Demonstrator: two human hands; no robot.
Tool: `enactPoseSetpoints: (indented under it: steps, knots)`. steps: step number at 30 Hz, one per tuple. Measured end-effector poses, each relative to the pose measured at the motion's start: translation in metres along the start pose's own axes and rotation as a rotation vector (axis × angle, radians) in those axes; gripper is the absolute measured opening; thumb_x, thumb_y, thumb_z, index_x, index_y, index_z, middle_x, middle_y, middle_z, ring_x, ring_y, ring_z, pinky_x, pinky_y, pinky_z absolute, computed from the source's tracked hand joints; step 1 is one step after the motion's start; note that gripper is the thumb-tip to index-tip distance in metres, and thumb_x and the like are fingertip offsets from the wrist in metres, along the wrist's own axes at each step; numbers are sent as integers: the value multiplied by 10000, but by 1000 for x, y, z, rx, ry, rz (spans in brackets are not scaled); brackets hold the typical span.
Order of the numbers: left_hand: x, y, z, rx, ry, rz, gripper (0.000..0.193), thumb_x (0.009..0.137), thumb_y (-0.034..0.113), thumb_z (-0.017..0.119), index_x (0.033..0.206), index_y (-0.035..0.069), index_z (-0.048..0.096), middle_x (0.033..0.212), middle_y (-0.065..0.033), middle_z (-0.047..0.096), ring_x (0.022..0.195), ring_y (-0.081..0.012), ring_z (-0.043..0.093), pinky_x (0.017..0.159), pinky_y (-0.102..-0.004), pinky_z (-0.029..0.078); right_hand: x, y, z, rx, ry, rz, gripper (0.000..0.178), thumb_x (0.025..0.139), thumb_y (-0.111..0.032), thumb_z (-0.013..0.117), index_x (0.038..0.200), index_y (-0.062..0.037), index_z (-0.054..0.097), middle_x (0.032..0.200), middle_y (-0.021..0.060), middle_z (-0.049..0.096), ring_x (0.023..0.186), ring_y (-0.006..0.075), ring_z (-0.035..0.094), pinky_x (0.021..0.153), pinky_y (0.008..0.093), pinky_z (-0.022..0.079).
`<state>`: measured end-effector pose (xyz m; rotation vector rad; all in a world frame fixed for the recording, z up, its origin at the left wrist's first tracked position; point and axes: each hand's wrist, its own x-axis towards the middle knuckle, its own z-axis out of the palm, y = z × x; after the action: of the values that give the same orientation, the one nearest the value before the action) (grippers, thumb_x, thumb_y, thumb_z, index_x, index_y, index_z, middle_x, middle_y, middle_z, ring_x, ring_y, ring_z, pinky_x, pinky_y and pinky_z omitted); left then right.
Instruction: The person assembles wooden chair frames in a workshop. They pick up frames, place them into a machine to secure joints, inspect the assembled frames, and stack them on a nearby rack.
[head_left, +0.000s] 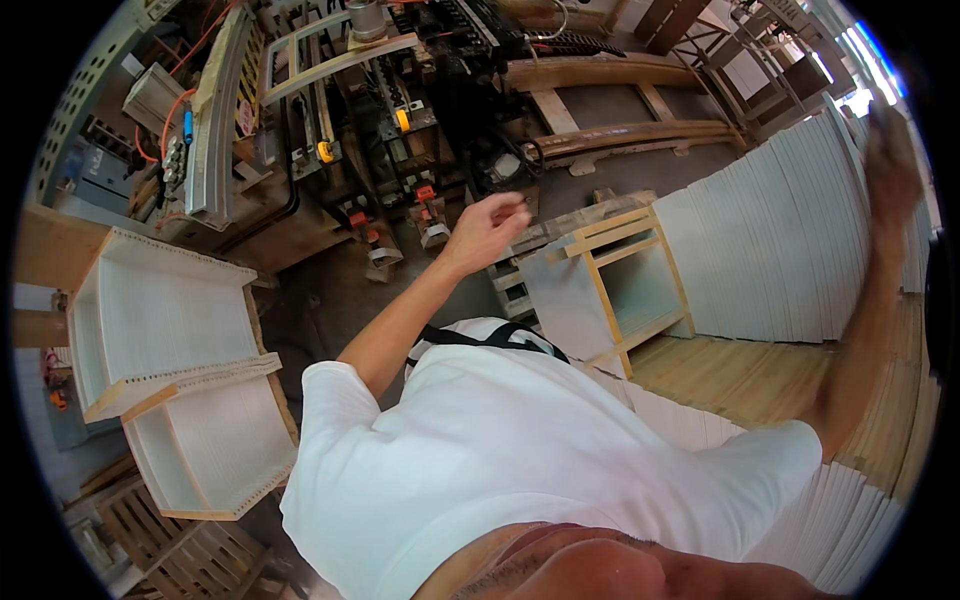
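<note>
My left hand point(490, 232) hangs in the air in front of my body, its fingers loosely bent and nothing visible in them. It is nearest to a small wood-framed box point(645, 285) with pale sides and an open front. Far to the right, my right hand point(893, 170) is raised at the far end of a long row of thin white panels point(770, 230) standing on edge. Its fingers are smeared and dark against the bright light, so I cannot see whether they touch or hold a panel.
Two stacks of pale slatted drawer-like frames point(165, 310) stand on the left. A machine with rails and yellow and red clamps point(372, 235) fills the far left. Wooden roller beams point(620, 75) lie beyond. Boards point(740, 375) carry the panels, and slatted crates point(165, 540) sit lower left.
</note>
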<state>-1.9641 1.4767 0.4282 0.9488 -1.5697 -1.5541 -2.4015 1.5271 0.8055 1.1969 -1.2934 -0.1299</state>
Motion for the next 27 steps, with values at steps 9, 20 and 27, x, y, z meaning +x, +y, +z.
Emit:
enactPoseSetpoints:
  steps: [9,20,27]
  knots:
    - [12,101,-61,-1181,138,243,458,947,333,531,1250,2,436,1228,-139,550,1116,-256,566,900,-381,496,27,-341,-151,999,382,-402,401,740,-136,569,1132,-57,594,889,20,591,698,167,533,612,291,434]
    - [-2,-50,-252,-1070,329,121,373,952,198,521,1276,19,474,1229,-110,585,1187,-300,532,927,-399,492,22,-540,-156,1646,-61,-403,372,826,-329,637,1138,-133,589,766,81,573,731,277,580,634,386,462]
    - [18,-97,-315,-1041,457,113,411,950,217,532,1314,46,446,1198,-70,602,1197,-275,521,992,-439,435,60,-619,-140,1748,-73,-463,336,857,-327,605,1138,-145,599,769,101,569,758,313,570,669,421,451]
